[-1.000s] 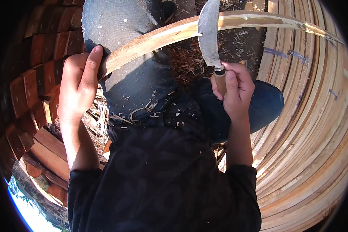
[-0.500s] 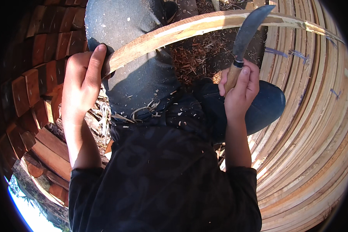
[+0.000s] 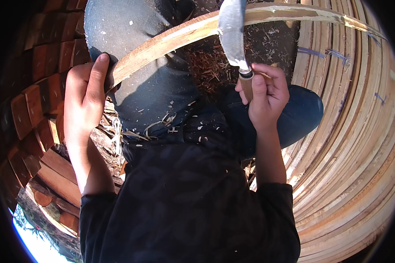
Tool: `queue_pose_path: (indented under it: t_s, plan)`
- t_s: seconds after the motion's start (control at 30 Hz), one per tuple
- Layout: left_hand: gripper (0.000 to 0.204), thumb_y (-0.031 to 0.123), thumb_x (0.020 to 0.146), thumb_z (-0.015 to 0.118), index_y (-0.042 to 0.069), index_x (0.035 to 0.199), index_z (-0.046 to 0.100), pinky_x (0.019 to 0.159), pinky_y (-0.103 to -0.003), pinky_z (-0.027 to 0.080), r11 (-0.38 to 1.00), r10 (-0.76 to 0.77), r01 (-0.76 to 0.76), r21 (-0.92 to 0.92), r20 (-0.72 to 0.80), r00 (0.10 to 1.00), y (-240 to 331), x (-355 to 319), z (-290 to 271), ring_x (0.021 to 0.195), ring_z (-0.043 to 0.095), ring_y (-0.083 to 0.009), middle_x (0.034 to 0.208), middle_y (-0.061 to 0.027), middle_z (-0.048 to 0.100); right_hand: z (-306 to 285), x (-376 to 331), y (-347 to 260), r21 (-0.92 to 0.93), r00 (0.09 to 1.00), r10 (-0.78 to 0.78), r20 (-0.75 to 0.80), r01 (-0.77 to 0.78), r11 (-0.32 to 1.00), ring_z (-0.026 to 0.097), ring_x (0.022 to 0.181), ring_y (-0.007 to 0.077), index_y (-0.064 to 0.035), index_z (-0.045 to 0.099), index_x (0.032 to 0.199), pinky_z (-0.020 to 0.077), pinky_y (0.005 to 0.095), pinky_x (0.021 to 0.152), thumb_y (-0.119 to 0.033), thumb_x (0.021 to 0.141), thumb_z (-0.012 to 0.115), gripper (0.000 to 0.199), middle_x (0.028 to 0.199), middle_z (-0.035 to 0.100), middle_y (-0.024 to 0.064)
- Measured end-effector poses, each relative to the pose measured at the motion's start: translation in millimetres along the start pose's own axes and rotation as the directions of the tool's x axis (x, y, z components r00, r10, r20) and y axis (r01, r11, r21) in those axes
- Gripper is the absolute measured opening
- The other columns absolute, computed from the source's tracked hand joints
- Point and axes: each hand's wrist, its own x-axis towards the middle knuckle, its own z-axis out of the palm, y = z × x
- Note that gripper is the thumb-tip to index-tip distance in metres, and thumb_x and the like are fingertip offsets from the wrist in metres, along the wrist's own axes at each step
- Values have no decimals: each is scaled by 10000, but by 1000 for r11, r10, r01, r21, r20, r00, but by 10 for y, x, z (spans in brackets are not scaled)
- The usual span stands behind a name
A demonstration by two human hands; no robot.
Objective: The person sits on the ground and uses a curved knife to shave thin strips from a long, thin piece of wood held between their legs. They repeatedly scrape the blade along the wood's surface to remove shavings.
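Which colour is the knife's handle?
The handle is light brown, seen best in the head view.

I can see brown ground (image 3: 285, 57) between the person's legs. Little red-brown wood chips (image 3: 206, 70) are spread on its left part, and thin pale bits lie by its right edge. Along that edge, long pale strips (image 3: 346, 175) lie side by side. The blue left leg (image 3: 118, 26) has a long piece of wood (image 3: 158, 50) across it and curly shavings (image 3: 166, 120) on it.

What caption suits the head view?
Left hand grips a wooden strip; right hand holds a curved knife across it.
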Motion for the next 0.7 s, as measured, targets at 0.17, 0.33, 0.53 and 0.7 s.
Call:
queue_pose_path:
  t_s: [0.17, 0.33, 0.53, 0.7]
  plan:
    - [443, 207, 965, 464, -16, 583, 488, 438, -284, 252, 999, 32, -32, 1, -40, 999, -39, -9, 28, 455, 337, -70, 462, 1, 389, 144, -62, -24, 438, 960, 236, -153, -148, 886, 468, 508, 117, -37, 445, 1092, 353, 217, 364, -258, 1007, 344, 257, 674, 503, 109]
    - [447, 214, 964, 465, -17, 583, 494, 440, -269, 277, 999, 42, -42, -13, -42, 998, 1, -17, 42, 459, 350, -69, 472, -1, 407, -162, 19, -26, 355, 867, 185, -462, -10, 935, 456, 497, 125, -62, 423, 1100, 354, 220, 358, -268, 1010, 326, 245, 671, 486, 116]
    - [455, 224, 964, 466, -19, 581, 494, 439, -273, 273, 1000, 18, -18, -5, -54, 998, -18, -18, 58, 460, 348, -67, 466, 3, 395, 21, 64, -79, 65, 892, -31, -451, 67, 996, 429, 452, 108, -31, 428, 1078, 340, 214, 372, -245, 1011, 319, 250, 688, 511, 123]
    - [452, 229, 963, 471, -19, 587, 512, 437, -277, 267, 999, -28, 27, -27, -12, 1000, -6, 7, -12, 454, 341, -69, 463, 1, 393, 355, -138, -13, -31, 996, 83, 30, -82, 996, 455, 459, 97, 3, 478, 1051, 356, 201, 403, -158, 988, 396, 191, 627, 527, 74]
